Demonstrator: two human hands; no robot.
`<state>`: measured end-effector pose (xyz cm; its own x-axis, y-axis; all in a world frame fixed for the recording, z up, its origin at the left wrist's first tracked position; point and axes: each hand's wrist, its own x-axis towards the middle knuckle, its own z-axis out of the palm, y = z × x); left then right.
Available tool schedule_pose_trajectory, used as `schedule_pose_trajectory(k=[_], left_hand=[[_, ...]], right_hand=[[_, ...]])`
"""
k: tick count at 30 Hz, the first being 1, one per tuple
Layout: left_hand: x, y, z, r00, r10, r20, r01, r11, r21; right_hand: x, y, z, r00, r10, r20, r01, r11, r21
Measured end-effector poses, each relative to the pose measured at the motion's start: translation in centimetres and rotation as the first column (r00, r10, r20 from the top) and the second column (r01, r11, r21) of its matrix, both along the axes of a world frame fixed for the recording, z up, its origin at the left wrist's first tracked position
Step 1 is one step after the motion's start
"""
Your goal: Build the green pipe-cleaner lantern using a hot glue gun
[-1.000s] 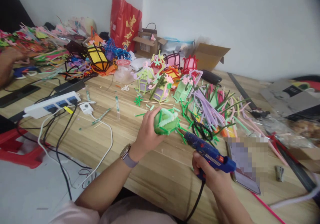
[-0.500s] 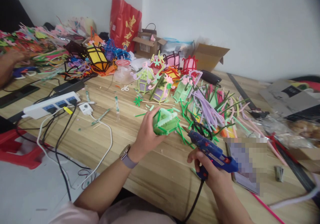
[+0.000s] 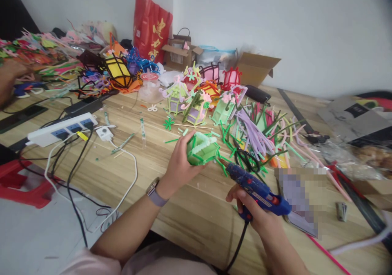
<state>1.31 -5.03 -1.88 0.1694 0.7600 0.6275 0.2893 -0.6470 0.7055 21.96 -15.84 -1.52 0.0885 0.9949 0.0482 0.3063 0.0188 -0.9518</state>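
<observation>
Near the middle of the head view, my left hand (image 3: 181,160) has its fingers wrapped round a green pipe-cleaner lantern (image 3: 203,149), tilted with its open end up. A pale green fuzzy strip lies across the top of it. My right hand (image 3: 255,203) grips a blue hot glue gun (image 3: 257,190), its nozzle pointing left at the lantern's lower right edge. Whether the tip touches the lantern I cannot tell. Just behind the gun lie black scissors (image 3: 246,156) among short green pipe-cleaner pieces (image 3: 226,138).
Finished lanterns (image 3: 196,110) stand beyond my hands. A bundle of purple pipe cleaners (image 3: 254,134) lies to their right. A power strip (image 3: 63,128) with cables is at left, a phone (image 3: 301,222) at right. Another person's hand (image 3: 10,79) shows at the far left.
My right hand has shifted slightly left and down with the glue gun, bringing its nozzle to the lantern's edge. My left hand keeps the lantern almost in place.
</observation>
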Motion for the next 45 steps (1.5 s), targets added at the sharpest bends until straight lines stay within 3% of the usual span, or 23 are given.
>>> schedule_pose_trajectory(k=[20,34,45], left_hand=[[0.0,-0.1,-0.1,1.000,-0.015,0.007,0.015,1.000,0.001],[0.0,-0.2,0.0,1.000,-0.014,0.002,0.014,1.000,0.000],[0.0,-0.3,0.1,1.000,-0.011,0.005,0.011,1.000,-0.020]], right_hand=[[-0.2,-0.2,0.2,0.998,-0.007,-0.070,0.006,1.000,-0.020],[-0.7,-0.2,0.5,0.998,-0.039,-0.042,0.040,0.999,0.023],[-0.6,-0.2,1.1,0.999,-0.017,0.046,0.018,0.999,-0.031]])
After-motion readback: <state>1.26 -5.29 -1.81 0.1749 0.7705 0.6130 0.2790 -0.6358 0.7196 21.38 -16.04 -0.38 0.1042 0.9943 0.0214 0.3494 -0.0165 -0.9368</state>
